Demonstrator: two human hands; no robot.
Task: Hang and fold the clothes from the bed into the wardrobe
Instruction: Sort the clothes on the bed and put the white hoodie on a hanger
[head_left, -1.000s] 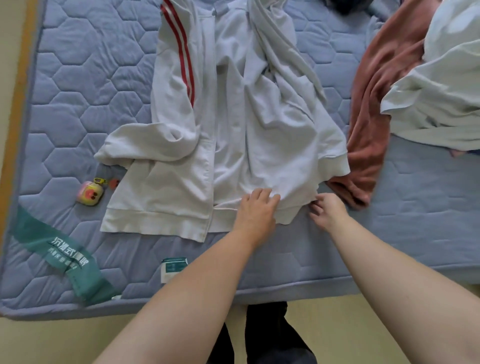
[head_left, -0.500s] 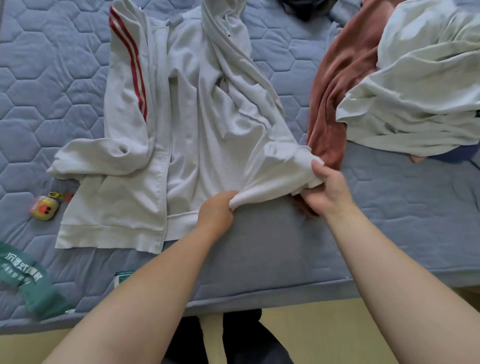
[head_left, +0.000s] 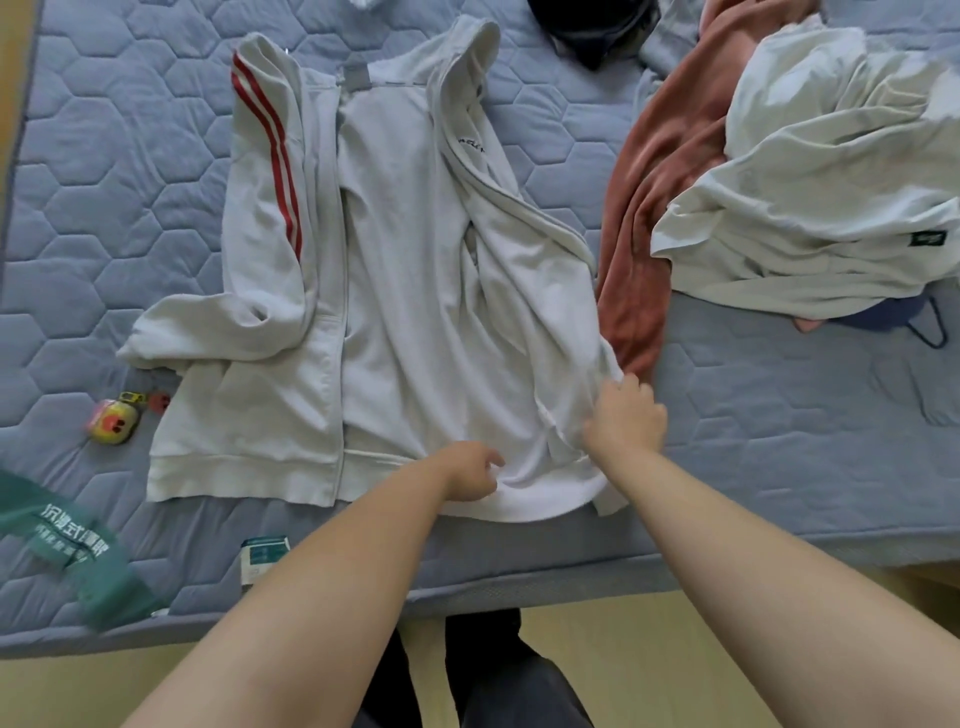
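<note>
On the bed (head_left: 779, 441), left hand (head_left: 470, 470) and right hand (head_left: 626, 415) both pinch the white jacket (head_left: 415, 260), spreading it flat; next up, probably folding the sides in.

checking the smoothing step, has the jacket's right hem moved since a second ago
Yes: the jacket's right hem has come toward the near mattress edge, now lying nearer it than the left hem.
</note>
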